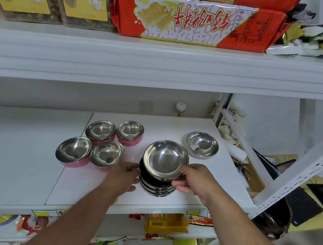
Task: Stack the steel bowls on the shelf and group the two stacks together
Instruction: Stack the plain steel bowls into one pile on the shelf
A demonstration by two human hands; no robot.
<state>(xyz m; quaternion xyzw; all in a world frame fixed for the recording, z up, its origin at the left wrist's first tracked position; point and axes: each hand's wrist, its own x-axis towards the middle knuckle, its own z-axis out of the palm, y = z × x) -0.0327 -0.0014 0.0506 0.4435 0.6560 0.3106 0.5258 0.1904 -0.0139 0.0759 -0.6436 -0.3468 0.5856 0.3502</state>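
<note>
A stack of steel bowls (157, 187) stands near the front of the white shelf (199, 192). Its top bowl (165, 159) sits tilted, and my right hand (195, 179) grips its near right rim. My left hand (123, 176) rests against the stack's left side, fingers curled around it. One single steel bowl (202, 145) sits apart at the back right. Several steel bowls with pink outsides lie unstacked on the left: two at the back (100, 130) (130, 130) and two nearer (73, 150) (107, 153).
The shelf above (161, 65) hangs low over the bowls and carries red biscuit packs (192, 19) and yellow-labelled boxes. A slanted white frame post (246, 147) bounds the right end. Snack packets (166, 224) fill the shelf below.
</note>
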